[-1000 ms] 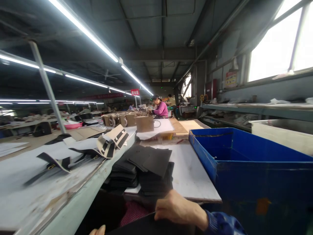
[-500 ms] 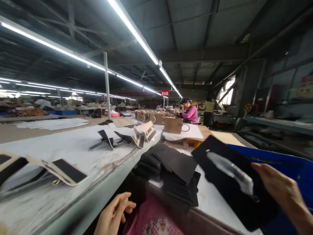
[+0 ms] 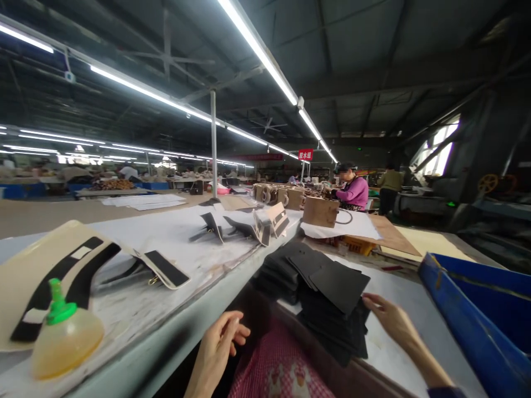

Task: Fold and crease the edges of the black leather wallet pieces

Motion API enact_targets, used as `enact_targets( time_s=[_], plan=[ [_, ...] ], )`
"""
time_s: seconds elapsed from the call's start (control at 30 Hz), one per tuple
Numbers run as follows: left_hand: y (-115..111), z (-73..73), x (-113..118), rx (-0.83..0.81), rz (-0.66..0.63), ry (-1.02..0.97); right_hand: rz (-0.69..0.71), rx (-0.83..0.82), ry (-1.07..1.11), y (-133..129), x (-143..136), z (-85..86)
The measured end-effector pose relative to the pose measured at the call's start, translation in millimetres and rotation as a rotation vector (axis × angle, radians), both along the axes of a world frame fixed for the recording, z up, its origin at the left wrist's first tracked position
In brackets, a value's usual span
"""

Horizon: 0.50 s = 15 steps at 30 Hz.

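Observation:
My right hand (image 3: 388,316) reaches to the right edge of a stack of black sheets (image 3: 319,282). Its fingers are stretched out with the tips at the sheets' edge; no sheet is lifted in them. The stack is uneven, with a few sheets lying askew on top. Over my lap, left of the stack, hovers my left hand (image 3: 222,340), its fingers loosely bent and apart, holding nothing. Just beyond it runs the edge of the white-covered table (image 3: 207,279).
A blue bin (image 3: 464,309) stands at the right. On the left table are a glue bottle (image 3: 66,340) with a green nozzle and beige-and-black pieces (image 3: 166,269). Farther back are a brown bag (image 3: 321,211) and a co-worker in a purple top (image 3: 354,192).
The black piece with a clear wrapped strip has left my right hand and is out of sight. That hand has moved left to the stack. The view has turned left.

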<state>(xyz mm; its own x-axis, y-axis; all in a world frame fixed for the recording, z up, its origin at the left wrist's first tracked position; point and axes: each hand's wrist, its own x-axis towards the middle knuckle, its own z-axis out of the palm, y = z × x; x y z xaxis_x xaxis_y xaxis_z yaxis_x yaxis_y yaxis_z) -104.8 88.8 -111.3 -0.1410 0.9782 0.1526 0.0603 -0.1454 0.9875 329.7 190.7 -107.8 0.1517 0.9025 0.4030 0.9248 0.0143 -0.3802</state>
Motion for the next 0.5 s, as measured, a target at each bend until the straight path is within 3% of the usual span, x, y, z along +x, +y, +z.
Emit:
enact_targets(
  time_s=[0.1, 0.2, 0.37, 0.43, 0.5],
  plan=[
    [4.0, -5.2, 5.0, -0.034, -0.097, 0.027, -0.024, -0.130, -0.014, 20.9, -34.0, -33.6],
    [7.4, -13.0, 10.0, -0.055, -0.154, 0.050, -0.070, -0.174, -0.030, 32.5, -53.1, -53.8],
    [6.8, -25.8, 22.3, -0.055, -0.152, 0.067, -0.038, -0.203, -0.058, 32.9, -39.8, -57.2],
    [9.3, -21.7, 23.2, -0.025, -0.118, 0.087, 0.011, -0.209, -0.070, 34.6, -30.8, -54.2],
    [18.9, -7.9, 18.7, 0.034, -0.060, 0.128, 0.067, -0.206, -0.081, 37.4, -24.7, -53.0]
  ],
)
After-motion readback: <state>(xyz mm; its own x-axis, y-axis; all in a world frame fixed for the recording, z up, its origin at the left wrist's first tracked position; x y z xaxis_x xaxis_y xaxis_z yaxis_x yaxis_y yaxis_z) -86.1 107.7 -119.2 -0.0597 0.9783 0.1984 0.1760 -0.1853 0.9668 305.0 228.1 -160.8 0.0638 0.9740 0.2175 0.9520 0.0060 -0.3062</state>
